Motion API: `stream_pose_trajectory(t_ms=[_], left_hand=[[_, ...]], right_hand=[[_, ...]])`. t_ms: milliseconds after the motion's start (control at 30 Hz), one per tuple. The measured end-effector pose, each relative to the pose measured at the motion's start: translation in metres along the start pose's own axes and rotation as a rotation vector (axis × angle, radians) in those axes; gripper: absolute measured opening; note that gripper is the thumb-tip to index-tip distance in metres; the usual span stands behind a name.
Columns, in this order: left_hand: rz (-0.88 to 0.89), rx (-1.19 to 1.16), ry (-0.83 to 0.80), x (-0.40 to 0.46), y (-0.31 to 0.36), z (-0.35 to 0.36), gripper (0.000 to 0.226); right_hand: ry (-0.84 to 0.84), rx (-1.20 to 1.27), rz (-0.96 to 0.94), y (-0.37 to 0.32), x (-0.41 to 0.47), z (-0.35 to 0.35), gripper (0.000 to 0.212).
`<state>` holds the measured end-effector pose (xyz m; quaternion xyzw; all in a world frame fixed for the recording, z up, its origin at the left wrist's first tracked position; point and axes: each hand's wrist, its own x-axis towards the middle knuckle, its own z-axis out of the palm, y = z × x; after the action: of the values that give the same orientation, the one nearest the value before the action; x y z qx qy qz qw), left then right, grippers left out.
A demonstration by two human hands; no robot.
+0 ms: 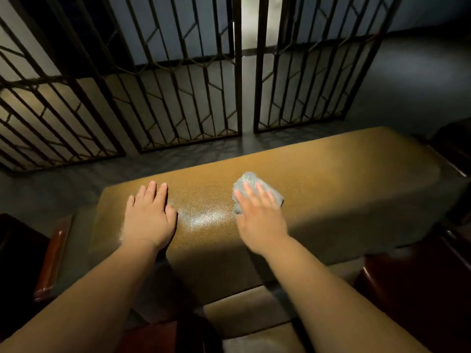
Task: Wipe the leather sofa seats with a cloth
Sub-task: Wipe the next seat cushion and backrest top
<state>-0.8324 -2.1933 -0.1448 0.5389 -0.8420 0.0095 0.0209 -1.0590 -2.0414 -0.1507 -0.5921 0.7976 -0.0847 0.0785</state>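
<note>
**Pressing a grey cloth onto the tan leather cushion**

Lying crumpled on top of the brown leather cushion, right of its middle, the grey cloth sits under the right hand. That hand lies flat on it with its fingers straight and slightly spread, so the cloth shows beyond the fingertips and at both sides of the hand; the hand looks a little blurred. The left hand is apart from the cloth, to its left, resting palm-down on the bare leather with its fingers straight and close together, holding nothing. Between the 2 hands a bright sheen shows on the leather. Both forearms reach in from the bottom edge. Dark reddish wooden armrests flank the cushion at left and right. Beyond the cushion stands a metal grille gate of dark bars, with a grey floor behind and to the right.
</note>
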Motion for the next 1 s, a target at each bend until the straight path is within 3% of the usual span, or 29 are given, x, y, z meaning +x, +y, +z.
stream_pose_trajectory(t_ms=[100,200,333,433,500,600,733,800,867,933,1000], left_hand=[[0.131,0.063,-0.056,-0.001,0.034,-0.029,0.050],[0.305,-0.082,-0.033,0.003,0.106,-0.049,0.048],[0.231,-0.256,-0.093,0.023,0.185,-0.025,0.064],[0.162,-0.151,-0.002,0.031,0.199,0.018,0.073],[0.165,-0.124,0.077,0.033,0.199,0.034,0.072],[0.166,-0.141,0.123,0.036,0.197,0.035,0.073],[0.172,-0.106,0.114,0.033,0.198,0.030,0.073],[0.175,-0.107,0.121,0.034,0.199,0.030,0.073],[0.162,-0.108,0.140,0.036,0.200,0.032,0.072],[0.163,-0.100,0.152,0.036,0.199,0.035,0.071],[0.168,-0.102,0.160,0.034,0.199,0.035,0.070]], right_hand=[[-0.105,0.061,-0.118,0.028,-0.006,-0.026,0.064],[-0.044,0.032,0.042,0.104,-0.006,-0.044,0.075],[0.052,0.005,0.374,0.206,-0.015,-0.058,0.054],[0.205,-0.057,0.464,0.199,-0.002,-0.040,0.056],[0.327,-0.026,0.375,0.156,0.007,-0.018,0.058],[0.299,-0.021,0.043,0.089,0.007,0.008,0.058],[0.292,-0.103,-0.158,0.138,0.008,-0.001,0.055],[0.378,-0.158,-0.014,0.202,0.004,-0.013,0.050],[0.390,-0.169,0.292,0.256,-0.001,-0.037,0.056],[0.410,-0.039,0.553,0.257,0.002,-0.042,0.058],[0.487,0.008,0.536,0.210,0.004,-0.028,0.054]])
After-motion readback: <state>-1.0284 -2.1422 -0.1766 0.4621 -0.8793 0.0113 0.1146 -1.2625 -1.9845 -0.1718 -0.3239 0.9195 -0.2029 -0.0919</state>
